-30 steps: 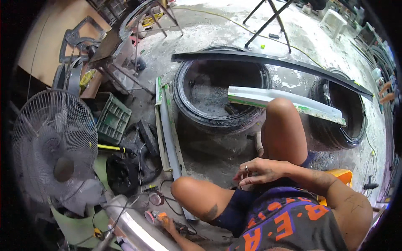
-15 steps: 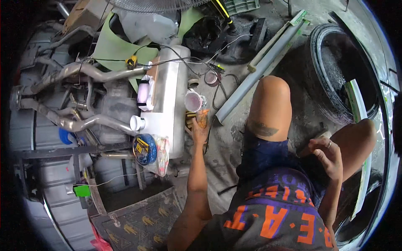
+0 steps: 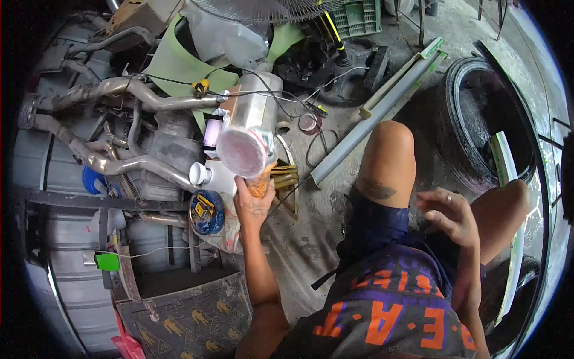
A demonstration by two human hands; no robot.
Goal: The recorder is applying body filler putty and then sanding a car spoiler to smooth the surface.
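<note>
My left hand (image 3: pixel 253 206) is wrapped round the orange, see-through-looking body of a sander with a round, dusty pinkish pad (image 3: pixel 241 151), which faces up toward me. Raised over the work surface, it covers part of a silver metal cylinder (image 3: pixel 263 90). Just left of it are a white tub (image 3: pixel 199 173), a pink roll (image 3: pixel 211 133) and a blue round container (image 3: pixel 207 213) with a yellow-and-black item inside. My right hand (image 3: pixel 448 215) hovers over my lap, its fingers apart and a ring on one. I see nothing held in it.
Bent metal pipes (image 3: pixel 140 161) stretch across the left side. A fan cage (image 3: pixel 251 9) hangs at the top. Cables cross near the cylinder. A long grey rail (image 3: pixel 371 122) lies on the floor, and large black tyres (image 3: pixel 487 113) stand at right.
My left hand has lifted the sander and brought it left, over the cylinder, with its pad looking larger. My right hand has moved slightly left and its fingers have spread.
</note>
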